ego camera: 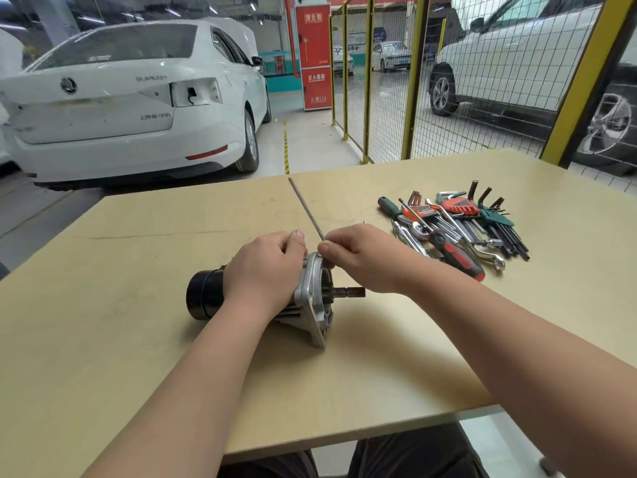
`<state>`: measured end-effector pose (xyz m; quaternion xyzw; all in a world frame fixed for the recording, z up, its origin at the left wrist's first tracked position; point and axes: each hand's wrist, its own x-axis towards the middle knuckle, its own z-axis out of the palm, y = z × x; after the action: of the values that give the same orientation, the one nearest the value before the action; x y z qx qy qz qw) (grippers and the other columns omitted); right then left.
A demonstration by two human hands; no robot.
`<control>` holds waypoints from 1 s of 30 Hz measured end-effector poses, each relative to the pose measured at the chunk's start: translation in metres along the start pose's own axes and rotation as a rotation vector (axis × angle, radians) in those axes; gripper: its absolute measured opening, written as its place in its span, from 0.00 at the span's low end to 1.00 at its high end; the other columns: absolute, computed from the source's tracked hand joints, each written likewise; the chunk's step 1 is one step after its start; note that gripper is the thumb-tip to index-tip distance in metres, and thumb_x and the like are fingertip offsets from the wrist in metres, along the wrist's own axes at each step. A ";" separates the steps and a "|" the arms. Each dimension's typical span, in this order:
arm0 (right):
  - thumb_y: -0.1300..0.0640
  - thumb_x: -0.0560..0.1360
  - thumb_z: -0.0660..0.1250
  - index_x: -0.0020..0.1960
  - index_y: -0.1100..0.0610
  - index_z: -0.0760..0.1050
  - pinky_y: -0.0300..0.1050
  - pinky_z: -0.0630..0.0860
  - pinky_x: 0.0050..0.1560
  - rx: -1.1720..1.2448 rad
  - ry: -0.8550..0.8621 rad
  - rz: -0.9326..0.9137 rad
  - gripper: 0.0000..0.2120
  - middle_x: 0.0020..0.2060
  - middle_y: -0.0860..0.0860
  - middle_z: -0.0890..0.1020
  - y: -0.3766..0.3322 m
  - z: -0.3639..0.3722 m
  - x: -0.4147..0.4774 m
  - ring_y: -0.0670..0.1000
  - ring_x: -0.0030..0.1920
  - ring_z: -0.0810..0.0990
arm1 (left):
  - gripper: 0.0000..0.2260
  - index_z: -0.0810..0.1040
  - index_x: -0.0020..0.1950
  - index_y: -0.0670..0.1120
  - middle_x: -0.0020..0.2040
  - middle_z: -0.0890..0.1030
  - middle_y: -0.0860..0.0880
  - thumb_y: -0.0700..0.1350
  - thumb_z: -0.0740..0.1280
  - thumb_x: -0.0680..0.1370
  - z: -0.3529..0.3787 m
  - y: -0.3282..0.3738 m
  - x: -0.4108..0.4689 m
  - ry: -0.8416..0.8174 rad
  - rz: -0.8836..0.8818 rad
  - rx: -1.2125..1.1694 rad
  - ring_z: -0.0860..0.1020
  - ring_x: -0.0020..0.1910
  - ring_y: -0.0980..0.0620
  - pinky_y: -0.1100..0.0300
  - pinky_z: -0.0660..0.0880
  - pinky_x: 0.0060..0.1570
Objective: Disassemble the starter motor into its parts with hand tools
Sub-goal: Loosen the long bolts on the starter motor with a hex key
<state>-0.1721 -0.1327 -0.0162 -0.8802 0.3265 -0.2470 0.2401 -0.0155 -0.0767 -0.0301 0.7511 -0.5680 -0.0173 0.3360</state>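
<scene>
The starter motor (312, 305) lies on its side in the middle of the wooden table (103, 339), black body to the left, silver nose housing and short shaft to the right. My left hand (265, 267) grips the motor from above, thumb near the top of the housing. My right hand (358, 257) pinches the near end of a long thin metal rod (305, 208) at the housing's upper edge. The rod runs away from me toward the far edge of the table.
A pile of hand tools (458, 222) lies on the table to the right: hex key sets, a ratchet, wrenches, a red-handled screwdriver. Beyond the table stand a white car (131, 98), a yellow mesh fence (413, 81) and a red cabinet (315, 53).
</scene>
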 end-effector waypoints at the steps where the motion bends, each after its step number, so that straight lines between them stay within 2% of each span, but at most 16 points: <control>1: 0.52 0.80 0.58 0.36 0.54 0.75 0.39 0.67 0.33 0.003 -0.013 0.018 0.16 0.30 0.49 0.77 0.001 -0.002 -0.001 0.47 0.31 0.72 | 0.19 0.79 0.39 0.53 0.36 0.80 0.54 0.56 0.53 0.80 0.000 0.000 -0.001 -0.003 0.000 -0.005 0.75 0.37 0.54 0.59 0.70 0.35; 3: 0.52 0.80 0.58 0.32 0.51 0.72 0.34 0.65 0.28 0.000 -0.018 0.050 0.18 0.26 0.46 0.74 0.002 -0.003 -0.001 0.42 0.26 0.70 | 0.19 0.79 0.39 0.53 0.36 0.81 0.54 0.56 0.53 0.80 -0.001 0.000 -0.001 -0.005 0.001 -0.010 0.76 0.38 0.54 0.58 0.71 0.36; 5: 0.52 0.79 0.58 0.29 0.52 0.70 0.34 0.62 0.24 0.003 -0.014 0.094 0.20 0.22 0.46 0.72 0.002 0.000 0.001 0.41 0.22 0.68 | 0.19 0.79 0.39 0.52 0.36 0.81 0.54 0.56 0.53 0.80 -0.001 0.000 -0.001 -0.003 0.001 -0.010 0.76 0.38 0.53 0.58 0.71 0.36; 7: 0.51 0.79 0.57 0.29 0.53 0.70 0.39 0.64 0.27 0.018 -0.040 0.151 0.20 0.23 0.47 0.72 0.004 0.001 0.003 0.42 0.22 0.67 | 0.19 0.79 0.39 0.52 0.36 0.81 0.54 0.56 0.53 0.80 -0.001 0.000 -0.001 -0.004 0.007 -0.009 0.76 0.38 0.53 0.58 0.71 0.36; 10: 0.49 0.79 0.57 0.29 0.53 0.70 0.41 0.65 0.29 0.064 -0.100 0.199 0.21 0.23 0.46 0.72 0.008 0.002 0.001 0.45 0.24 0.67 | 0.19 0.79 0.39 0.52 0.36 0.80 0.54 0.56 0.53 0.80 -0.003 0.001 -0.003 -0.012 0.011 -0.004 0.76 0.38 0.53 0.58 0.72 0.36; 15: 0.54 0.77 0.59 0.22 0.53 0.67 0.42 0.60 0.29 0.460 -0.058 0.290 0.24 0.20 0.47 0.67 0.007 0.011 0.004 0.48 0.22 0.62 | 0.14 0.81 0.43 0.55 0.41 0.81 0.55 0.56 0.57 0.79 -0.009 0.002 -0.002 -0.124 0.013 -0.137 0.77 0.46 0.50 0.51 0.76 0.47; 18: 0.58 0.75 0.59 0.24 0.54 0.67 0.43 0.58 0.29 0.558 -0.051 0.400 0.20 0.17 0.47 0.66 0.004 0.015 0.007 0.48 0.20 0.61 | 0.12 0.81 0.41 0.55 0.39 0.82 0.57 0.54 0.59 0.78 -0.014 0.004 -0.002 -0.228 0.033 -0.210 0.79 0.45 0.52 0.49 0.77 0.48; 21: 0.56 0.76 0.59 0.26 0.54 0.67 0.41 0.59 0.27 0.484 -0.086 0.360 0.19 0.18 0.46 0.67 0.007 0.015 0.003 0.47 0.20 0.62 | 0.12 0.80 0.42 0.56 0.42 0.82 0.56 0.54 0.58 0.78 -0.014 0.003 -0.003 -0.245 0.052 -0.185 0.77 0.50 0.50 0.48 0.75 0.51; 25: 0.52 0.79 0.57 0.26 0.53 0.67 0.37 0.63 0.24 0.384 -0.071 0.232 0.22 0.20 0.45 0.68 0.009 0.013 0.000 0.46 0.22 0.63 | 0.16 0.80 0.43 0.57 0.43 0.82 0.55 0.59 0.54 0.73 -0.013 0.004 -0.004 -0.237 0.036 -0.179 0.77 0.51 0.50 0.48 0.75 0.51; 30: 0.49 0.80 0.55 0.29 0.52 0.66 0.40 0.64 0.29 0.262 -0.061 0.147 0.21 0.23 0.45 0.68 0.008 0.011 0.001 0.46 0.24 0.65 | 0.17 0.80 0.44 0.57 0.44 0.82 0.56 0.59 0.53 0.72 -0.012 0.004 -0.003 -0.235 0.043 -0.178 0.76 0.52 0.51 0.48 0.75 0.52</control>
<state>-0.1686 -0.1364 -0.0293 -0.8220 0.3475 -0.2425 0.3804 -0.0153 -0.0683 -0.0196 0.6987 -0.6157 -0.1483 0.3328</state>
